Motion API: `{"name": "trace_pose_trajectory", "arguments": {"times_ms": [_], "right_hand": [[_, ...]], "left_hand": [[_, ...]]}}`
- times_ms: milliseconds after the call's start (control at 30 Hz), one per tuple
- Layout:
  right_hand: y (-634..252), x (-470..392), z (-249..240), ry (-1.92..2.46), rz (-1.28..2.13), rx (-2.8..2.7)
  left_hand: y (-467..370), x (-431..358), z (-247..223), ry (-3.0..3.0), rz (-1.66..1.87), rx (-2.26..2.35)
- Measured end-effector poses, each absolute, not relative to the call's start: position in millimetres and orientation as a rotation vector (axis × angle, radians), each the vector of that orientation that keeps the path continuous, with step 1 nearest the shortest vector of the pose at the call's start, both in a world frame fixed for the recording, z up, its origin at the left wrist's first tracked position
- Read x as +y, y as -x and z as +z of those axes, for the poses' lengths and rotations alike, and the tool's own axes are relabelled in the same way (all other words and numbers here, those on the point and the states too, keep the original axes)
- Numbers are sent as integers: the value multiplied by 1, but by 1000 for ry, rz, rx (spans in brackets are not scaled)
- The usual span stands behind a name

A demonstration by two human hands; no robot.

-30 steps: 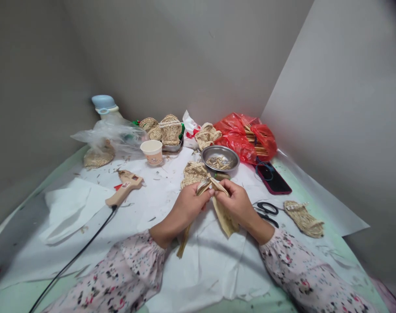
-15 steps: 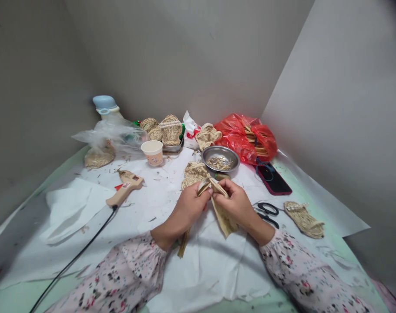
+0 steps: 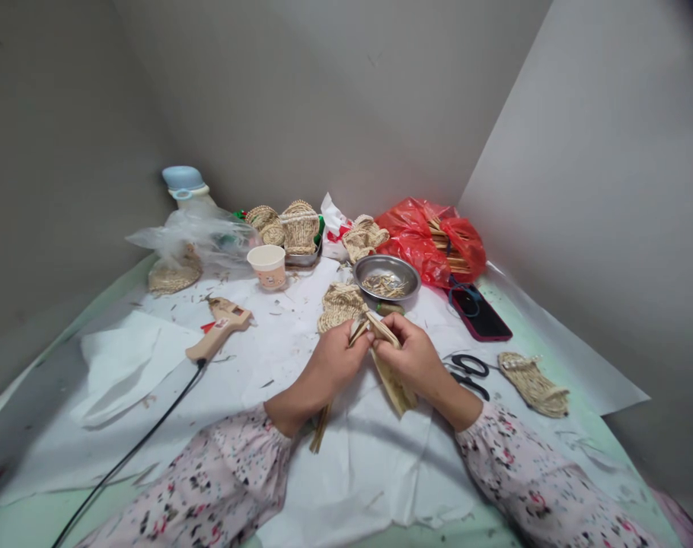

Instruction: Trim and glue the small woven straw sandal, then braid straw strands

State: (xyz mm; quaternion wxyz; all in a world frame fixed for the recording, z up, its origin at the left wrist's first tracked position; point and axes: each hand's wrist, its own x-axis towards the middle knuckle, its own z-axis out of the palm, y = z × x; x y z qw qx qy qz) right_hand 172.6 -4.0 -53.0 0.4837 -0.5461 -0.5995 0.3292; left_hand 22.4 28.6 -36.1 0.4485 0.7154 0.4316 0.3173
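At the centre of the clock face, formed by two hands nearly fingertip to fingertip, the left hand (image 3: 336, 352) and the right hand (image 3: 410, 356) each have thumb and fingers pinched together on pale dried strips (image 3: 393, 387). One wide end hangs toward 5 o'clock, and a narrow bundle shows past the left wrist at 7. Touching the held strips, one woven straw piece (image 3: 340, 306) lies at 11; whether it is joined to them I cannot tell.

Print is too small to read on three things: one paper cup (image 3: 268, 274) at 10, one glue gun (image 3: 219, 332) at 9 with a label on its body, and one red-and-white packet (image 3: 333, 222) near 12.

By count, at least five more woven items appear: two propped in a metal tray (image 3: 304, 260) at 11, one beyond the bowl at 12, one under clear plastic (image 3: 201, 228) at 10, and one between 3 and 4. One steel bowl (image 3: 367, 292) of straw bits sits at 12, one red bag (image 3: 407, 236) of sticks at 1, one phone (image 3: 492, 323) between 2 and 3, one pair of black-handled scissors (image 3: 473, 365) past 3.
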Motion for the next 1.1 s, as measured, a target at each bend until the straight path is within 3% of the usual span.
{"name": "trace_pose_trajectory", "arguments": {"times_ms": [767, 1100], "right_hand": [[-176, 1, -53, 1274, 992, -1240], [-175, 2, -56, 1315, 926, -1216]], "left_hand": [[-21, 28, -39, -1276, 737, 740], [-21, 28, -33, -1052, 803, 607]]}}
